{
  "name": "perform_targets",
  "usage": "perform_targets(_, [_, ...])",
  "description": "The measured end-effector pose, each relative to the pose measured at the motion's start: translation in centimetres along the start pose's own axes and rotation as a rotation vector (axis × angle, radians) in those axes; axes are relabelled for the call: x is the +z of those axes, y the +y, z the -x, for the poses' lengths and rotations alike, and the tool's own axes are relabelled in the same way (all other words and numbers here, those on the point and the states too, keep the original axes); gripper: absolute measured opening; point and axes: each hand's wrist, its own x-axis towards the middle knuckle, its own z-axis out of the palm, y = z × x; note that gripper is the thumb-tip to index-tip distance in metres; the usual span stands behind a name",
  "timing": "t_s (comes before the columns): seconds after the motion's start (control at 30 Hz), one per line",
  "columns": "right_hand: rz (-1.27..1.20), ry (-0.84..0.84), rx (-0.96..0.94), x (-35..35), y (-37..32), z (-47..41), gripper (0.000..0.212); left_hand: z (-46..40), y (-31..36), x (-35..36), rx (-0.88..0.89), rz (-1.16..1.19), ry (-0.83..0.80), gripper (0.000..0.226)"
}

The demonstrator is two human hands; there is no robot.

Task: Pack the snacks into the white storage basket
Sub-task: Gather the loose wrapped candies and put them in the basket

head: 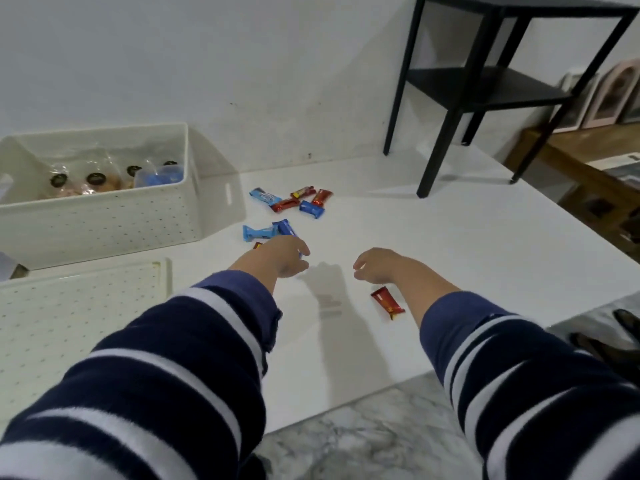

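1. Striped sleeves in navy and white fill the near foreground, one on each arm, both reaching forward over the white bench (433, 258).
2. A red snack bar (388, 303) lies alone on the bench just beside the right forearm, untouched.
3. The right hand (374, 265) hovers above the bench with fingers curled downward; its grip holds nothing that can be seen.
4. The left hand (282, 256) is over the nearest wrappers, its fingers curled around a blue snack bar (285, 228); whether it is fully clamped cannot be told.
5. A light blue bar (258, 232) lies touching that one, and a red wrapper edge (258, 244) peeks out beside the left hand.
6. Farther off sits a loose cluster of bars (294, 200), red and blue, some overlapping.
7. The white storage basket (104, 220) stands at the left by the wall, already containing clear packets (86, 181) with dark round labels.
8. A perforated white lid (69, 306) lies flat before the basket.
9. A black side table (485, 88) stands on the far right of the bench.
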Motion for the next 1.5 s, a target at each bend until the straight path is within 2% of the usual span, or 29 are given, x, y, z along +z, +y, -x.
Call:
perform_targets(0.1, [-0.070,0.030,0.033,3.4,1.8,-2.2,0.044,-1.6,-0.5,2.4,0.000,0.023,0.042,0.036])
perform_targets(0.2, [-0.134,0.092,0.126,6.3,2.9,-4.3,0.051,-3.7,-1.6,4.8,-0.047,0.056,0.061,0.036])
perform_targets(0.37, [-0.215,0.295,0.211,9.1,3.1,-6.9,0.048,-7.0,-3.4,6.8,-0.085,-0.019,0.164,0.055])
perform_targets(0.57, [-0.309,0.481,0.097,8.2,-0.2,-12.7,0.047,-11.2,-6.2,6.4,-0.131,-0.037,0.284,0.071])
perform_targets(0.77, [-0.358,0.616,-0.021,6.0,-3.5,-19.0,0.045,-15.3,-8.3,6.5,-0.160,-0.109,0.189,0.105])
perform_targets(1.03, [-0.375,0.658,-0.167,1.3,-4.1,-25.7,0.041,-19.6,-9.8,5.5,-0.135,-0.158,0.245,0.093])
perform_targets(1.2, [-0.210,0.716,-0.229,-2.3,-4.3,-29.8,0.038,-22.9,-10.7,3.1,-0.134,-0.124,0.311,0.082])
perform_targets(1.33, [-0.083,0.565,-0.296,-4.4,-4.6,-32.9,0.042,-26.1,-10.9,1.3,-0.116,-0.069,0.348,0.068])
perform_targets(1.5, [0.002,0.470,-0.288,-4.6,-4.2,-34.7,0.043,-28.0,-11.3,0.8,-0.120,-0.073,0.236,0.053])
